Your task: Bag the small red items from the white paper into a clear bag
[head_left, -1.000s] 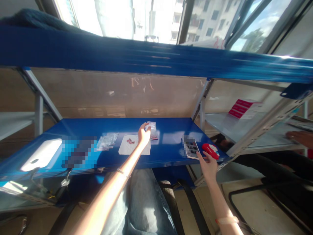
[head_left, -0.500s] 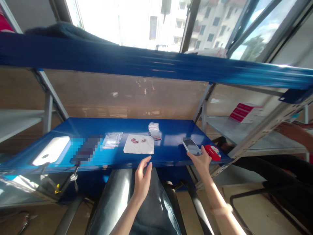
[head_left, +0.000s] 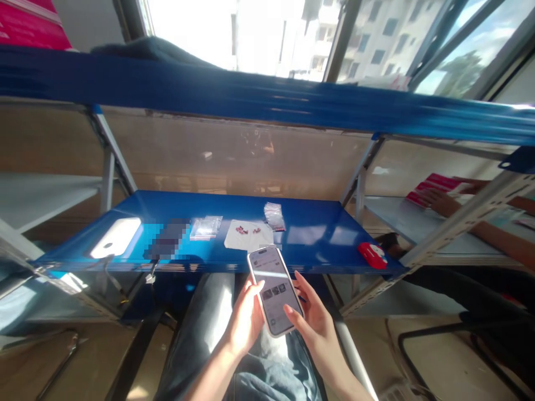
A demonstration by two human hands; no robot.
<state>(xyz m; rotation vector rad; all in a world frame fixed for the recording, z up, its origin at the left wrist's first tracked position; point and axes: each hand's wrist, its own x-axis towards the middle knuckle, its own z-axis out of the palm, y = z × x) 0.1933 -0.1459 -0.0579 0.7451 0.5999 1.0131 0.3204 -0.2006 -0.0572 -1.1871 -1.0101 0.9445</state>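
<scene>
We are gripping the smartphone (head_left: 275,289) with both our left hand (head_left: 246,320) and right hand (head_left: 315,323), below the blue shelf (head_left: 317,245).

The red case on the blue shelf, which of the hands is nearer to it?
Right. The right hand holds the phone below and left of the red case; the left hand grips the phone's far side, farther away.

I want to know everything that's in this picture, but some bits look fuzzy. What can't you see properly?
Head view, the only one:
- A patch on the blue shelf is pixelated; what lies there cannot be told.
- The phone screen: its content is too small to read.
- The little red pieces on the white sheet: too small to identify.
- The left hand palm and right hand palm: hidden behind the phone.
- Another person's hand: body cut off by the right edge.
</scene>
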